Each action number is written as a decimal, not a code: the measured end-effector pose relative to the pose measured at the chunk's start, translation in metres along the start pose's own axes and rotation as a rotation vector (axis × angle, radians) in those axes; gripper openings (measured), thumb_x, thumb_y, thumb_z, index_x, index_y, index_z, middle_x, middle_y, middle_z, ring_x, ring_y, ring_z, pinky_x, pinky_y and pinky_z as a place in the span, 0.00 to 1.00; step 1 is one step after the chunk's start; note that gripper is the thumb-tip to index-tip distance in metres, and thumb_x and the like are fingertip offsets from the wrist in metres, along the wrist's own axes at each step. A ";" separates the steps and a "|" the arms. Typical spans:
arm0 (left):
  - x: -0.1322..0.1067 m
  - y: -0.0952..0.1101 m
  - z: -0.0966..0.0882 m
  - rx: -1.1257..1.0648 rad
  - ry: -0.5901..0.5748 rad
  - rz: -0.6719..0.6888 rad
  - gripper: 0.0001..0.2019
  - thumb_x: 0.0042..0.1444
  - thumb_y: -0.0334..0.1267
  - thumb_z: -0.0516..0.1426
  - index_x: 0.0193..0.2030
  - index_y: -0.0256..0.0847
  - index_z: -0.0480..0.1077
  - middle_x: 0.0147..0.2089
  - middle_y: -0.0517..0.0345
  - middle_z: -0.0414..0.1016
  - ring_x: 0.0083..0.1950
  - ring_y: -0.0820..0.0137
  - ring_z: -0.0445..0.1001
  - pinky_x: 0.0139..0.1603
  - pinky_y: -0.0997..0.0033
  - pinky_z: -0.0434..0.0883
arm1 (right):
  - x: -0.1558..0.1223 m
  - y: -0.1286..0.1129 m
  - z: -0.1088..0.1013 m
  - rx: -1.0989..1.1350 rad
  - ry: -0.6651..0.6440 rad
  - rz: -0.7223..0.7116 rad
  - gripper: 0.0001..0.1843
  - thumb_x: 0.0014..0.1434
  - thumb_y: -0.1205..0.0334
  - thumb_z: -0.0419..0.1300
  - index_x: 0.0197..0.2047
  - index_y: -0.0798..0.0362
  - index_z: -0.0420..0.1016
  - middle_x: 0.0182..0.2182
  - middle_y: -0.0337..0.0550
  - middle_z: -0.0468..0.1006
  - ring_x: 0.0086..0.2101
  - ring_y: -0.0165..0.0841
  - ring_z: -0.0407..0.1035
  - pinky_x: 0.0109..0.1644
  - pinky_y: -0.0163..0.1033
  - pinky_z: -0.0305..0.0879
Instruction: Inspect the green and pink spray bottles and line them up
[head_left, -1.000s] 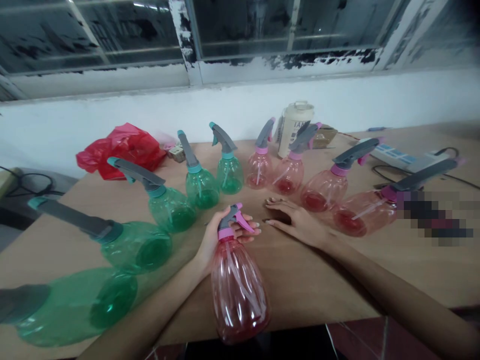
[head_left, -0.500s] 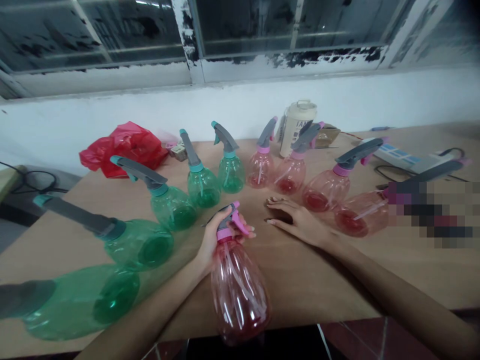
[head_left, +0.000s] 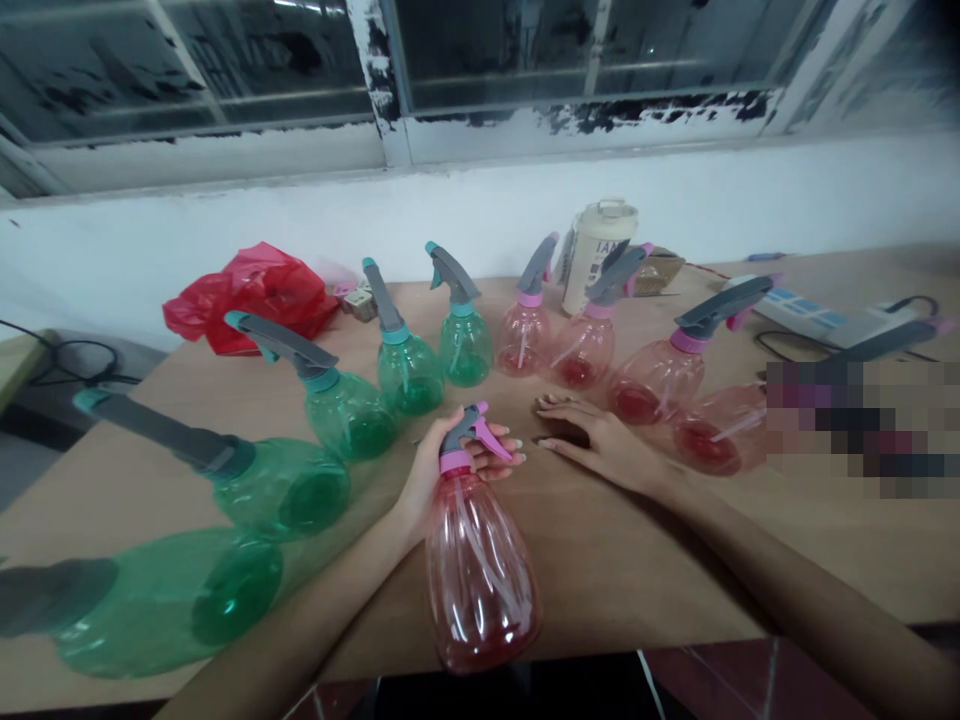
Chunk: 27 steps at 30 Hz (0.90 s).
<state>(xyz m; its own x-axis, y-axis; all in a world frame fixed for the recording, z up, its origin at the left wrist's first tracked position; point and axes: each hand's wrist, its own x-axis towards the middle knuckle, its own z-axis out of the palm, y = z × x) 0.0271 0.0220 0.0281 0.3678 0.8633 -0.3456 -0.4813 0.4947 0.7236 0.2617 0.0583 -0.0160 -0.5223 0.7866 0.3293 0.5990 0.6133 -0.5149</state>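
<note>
My left hand (head_left: 426,465) is closed around the grey-and-pink head of a clear pink spray bottle (head_left: 480,575), its fingers passing behind the pink trigger. The bottle's body hangs toward me near the table's front edge. To the right, my right hand (head_left: 600,438) lies on the table (head_left: 600,560) with its fingers stretched out, holding nothing. Just beyond it stands another pink spray bottle (head_left: 652,375). Several green spray bottles, the closest a large one (head_left: 172,600), curve along the left side.
More pink spray bottles, one of them (head_left: 523,335) at the back, form the right side of the arc. A red plastic bag (head_left: 251,295) sits back left. Behind the pink bottles are a cream tumbler (head_left: 600,255), a small cardboard box (head_left: 660,272) and a white power strip (head_left: 817,315).
The held spray bottle has risen a little, and its head has shifted slightly right and turned in my left hand. My right hand stays in place on the table.
</note>
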 end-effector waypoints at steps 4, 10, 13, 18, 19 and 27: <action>0.000 0.001 0.001 0.001 0.004 -0.009 0.23 0.61 0.48 0.45 0.37 0.29 0.74 0.36 0.41 0.78 0.38 0.60 0.78 0.39 0.66 0.72 | 0.000 0.000 0.000 0.003 -0.001 0.001 0.24 0.59 0.49 0.55 0.55 0.52 0.68 0.54 0.47 0.70 0.58 0.38 0.59 0.62 0.50 0.56; -0.007 -0.002 0.002 0.059 0.071 0.035 0.15 0.56 0.44 0.52 0.25 0.35 0.69 0.23 0.55 0.73 0.24 0.72 0.73 0.26 0.77 0.68 | 0.000 -0.001 -0.001 0.000 -0.011 0.006 0.23 0.59 0.49 0.54 0.55 0.51 0.67 0.54 0.46 0.70 0.58 0.37 0.59 0.62 0.51 0.55; -0.007 -0.002 0.002 0.053 0.058 0.057 0.15 0.56 0.44 0.53 0.24 0.36 0.68 0.21 0.57 0.71 0.21 0.75 0.71 0.23 0.78 0.65 | 0.000 -0.001 -0.002 0.000 -0.016 0.005 0.23 0.60 0.49 0.54 0.55 0.51 0.67 0.55 0.46 0.70 0.58 0.37 0.58 0.63 0.51 0.55; -0.001 0.003 0.002 0.049 0.060 0.023 0.20 0.59 0.47 0.49 0.32 0.31 0.73 0.31 0.45 0.78 0.34 0.63 0.78 0.33 0.71 0.71 | 0.000 -0.001 -0.002 0.003 -0.012 -0.004 0.24 0.59 0.50 0.55 0.56 0.51 0.67 0.54 0.47 0.70 0.58 0.37 0.59 0.63 0.51 0.55; 0.000 0.003 0.001 0.038 0.047 0.012 0.21 0.59 0.48 0.48 0.33 0.31 0.74 0.33 0.44 0.78 0.36 0.62 0.78 0.35 0.69 0.72 | 0.000 -0.001 -0.002 0.002 -0.012 -0.004 0.24 0.59 0.50 0.55 0.55 0.51 0.67 0.54 0.47 0.70 0.58 0.38 0.59 0.63 0.50 0.55; 0.001 0.001 -0.003 -0.012 0.012 -0.007 0.23 0.60 0.47 0.47 0.39 0.29 0.75 0.39 0.40 0.78 0.44 0.58 0.77 0.44 0.64 0.72 | 0.000 -0.003 -0.003 0.007 -0.018 0.005 0.25 0.59 0.49 0.55 0.55 0.53 0.67 0.55 0.48 0.69 0.58 0.38 0.59 0.63 0.50 0.55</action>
<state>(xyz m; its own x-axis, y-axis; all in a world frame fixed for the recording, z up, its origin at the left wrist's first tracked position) 0.0244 0.0238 0.0267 0.3613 0.8610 -0.3579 -0.4880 0.5017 0.7143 0.2620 0.0568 -0.0119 -0.5301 0.7881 0.3130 0.5969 0.6090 -0.5223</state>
